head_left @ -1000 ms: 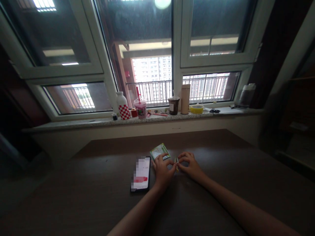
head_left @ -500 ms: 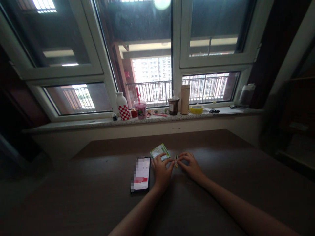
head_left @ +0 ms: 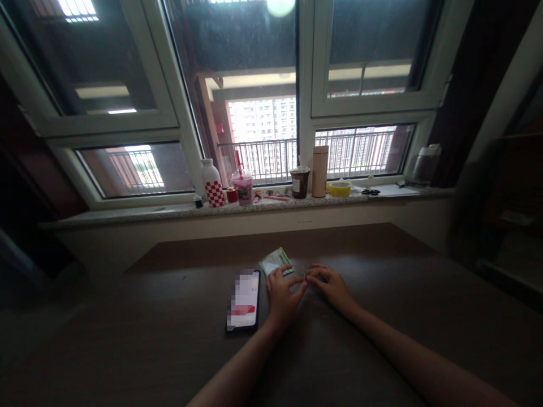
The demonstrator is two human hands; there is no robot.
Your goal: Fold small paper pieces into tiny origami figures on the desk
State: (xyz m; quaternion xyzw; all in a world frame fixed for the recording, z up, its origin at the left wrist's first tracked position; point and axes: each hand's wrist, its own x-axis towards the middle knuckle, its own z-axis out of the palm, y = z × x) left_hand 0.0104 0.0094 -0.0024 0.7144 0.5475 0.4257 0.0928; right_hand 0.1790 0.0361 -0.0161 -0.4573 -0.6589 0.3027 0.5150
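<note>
A small pale piece is held above or on the brown table, between the two hands; whether it is lifted clear of the surface cannot be told, and its shape is largely hidden by the fingertips. By the left hand it is pinched with thumb and index finger brought together, while the other fingers are spread over the near edge of a green-and-white packet. By the right hand the same piece is gripped from the opposite side, thumb and index finger closed, the remaining fingers curled. To the left of the left hand, just beside it, a smartphone is laid face up with its screen lit. On the granite windowsill beyond, a red-checked white bottle, a pink drink cup, a dark drink cup, a tan tumbler and a yellow tape roll are lined up.
</note>
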